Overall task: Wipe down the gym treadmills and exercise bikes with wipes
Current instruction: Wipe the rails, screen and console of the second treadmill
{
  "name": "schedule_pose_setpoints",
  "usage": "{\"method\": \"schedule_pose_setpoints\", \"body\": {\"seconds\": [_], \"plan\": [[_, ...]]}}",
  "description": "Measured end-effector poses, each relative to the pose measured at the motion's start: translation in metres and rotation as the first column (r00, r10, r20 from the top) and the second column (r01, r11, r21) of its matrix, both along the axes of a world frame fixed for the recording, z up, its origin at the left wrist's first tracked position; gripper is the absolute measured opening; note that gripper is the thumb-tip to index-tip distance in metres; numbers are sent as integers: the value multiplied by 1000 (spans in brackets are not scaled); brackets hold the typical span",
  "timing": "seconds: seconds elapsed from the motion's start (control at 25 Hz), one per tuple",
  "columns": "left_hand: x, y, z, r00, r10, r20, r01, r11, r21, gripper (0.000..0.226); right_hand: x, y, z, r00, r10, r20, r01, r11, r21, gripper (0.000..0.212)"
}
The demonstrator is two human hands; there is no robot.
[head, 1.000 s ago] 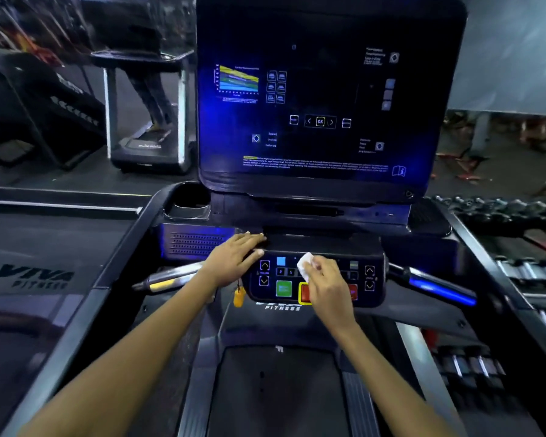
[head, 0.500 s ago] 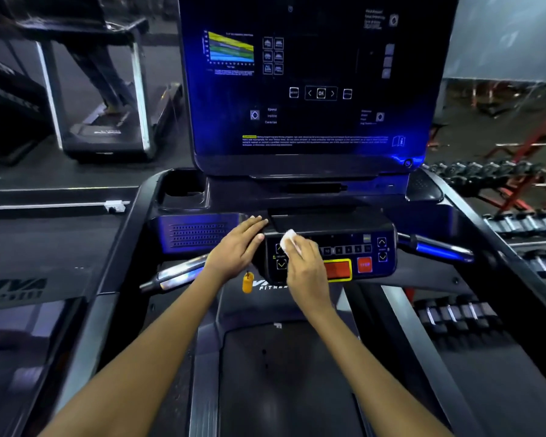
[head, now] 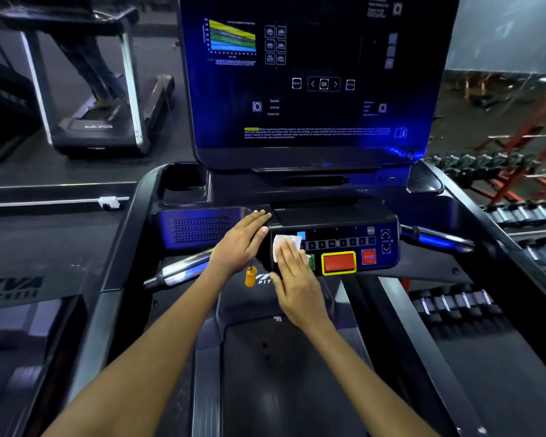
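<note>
Wipe (head: 283, 246): we count one, a small white sheet, creased and partly folded, lying flat against the left part of the treadmill's control panel (head: 334, 244) in the middle of the frame. Our right hand (head: 297, 279) presses it there with fingers straight and close together, covering its lower right part, so only its upper left corner shows. Our left hand (head: 243, 244) rests just left of the panel, fingers straight and together, fingertips touching the panel's upper left edge; it holds nothing.

On the panel we count one large red button (head: 339, 262) with a yellow border, one smaller red stop button (head: 368, 257) to its right, and two arrow keys (head: 385, 241) at the right end. A green button is mostly hidden under our right hand. One orange safety key (head: 250, 276) hangs below the left hand.

One big dark screen (head: 316, 77) fills the upper centre. Two silver handlebars (head: 180, 269) stick out left and right of the panel. A second treadmill (head: 101, 89) stands in the upper left, and rows of dumbbells (head: 454, 304) fill the right side; we cannot count them
</note>
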State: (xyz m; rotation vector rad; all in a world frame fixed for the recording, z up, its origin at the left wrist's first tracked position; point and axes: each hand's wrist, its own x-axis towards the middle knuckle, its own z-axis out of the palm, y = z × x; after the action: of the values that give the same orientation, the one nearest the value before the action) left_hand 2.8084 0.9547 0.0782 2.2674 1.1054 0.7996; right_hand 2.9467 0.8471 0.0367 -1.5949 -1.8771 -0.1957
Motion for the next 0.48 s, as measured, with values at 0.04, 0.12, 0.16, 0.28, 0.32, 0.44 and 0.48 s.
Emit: {"method": "schedule_pose_setpoints", "body": {"seconds": [0.04, 0.12, 0.16, 0.28, 0.32, 0.44, 0.48], "plan": [[0, -1, 0, 1000, 2, -2, -2, 1000, 5, 53, 9, -2, -1, 997, 24, 67, -24, 1000, -1, 51], [-1, -1, 1, 1000, 3, -5, -3, 1000, 7, 52, 33, 2, 3, 993, -6, 119, 1, 999, 43, 50], [-1, -1, 2, 1000, 4, -10, -4, 1000, 7, 51, 45, 6, 6, 993, -62, 103, 56, 997, 59, 50], [0, -4, 3, 1000, 7, -30, -7, 1000, 19, 54, 76, 8, 6, 968, -240, -79, 246, 967, 71, 48], [0, -4, 4, 999, 12, -44, -11, 1000, 22, 57, 76, 7, 4, 945, -286, -161, 300, 952, 67, 47], [1, -5, 6, 995, 29, -93, -24, 999, 48, 68, 53, 9, 3, 926, -286, -246, 318, 943, 101, 43], [1, -5, 5, 993, 34, -110, -27, 998, 64, 73, 47, 8, 0, 957, -233, -174, 260, 954, 149, 40]]}}
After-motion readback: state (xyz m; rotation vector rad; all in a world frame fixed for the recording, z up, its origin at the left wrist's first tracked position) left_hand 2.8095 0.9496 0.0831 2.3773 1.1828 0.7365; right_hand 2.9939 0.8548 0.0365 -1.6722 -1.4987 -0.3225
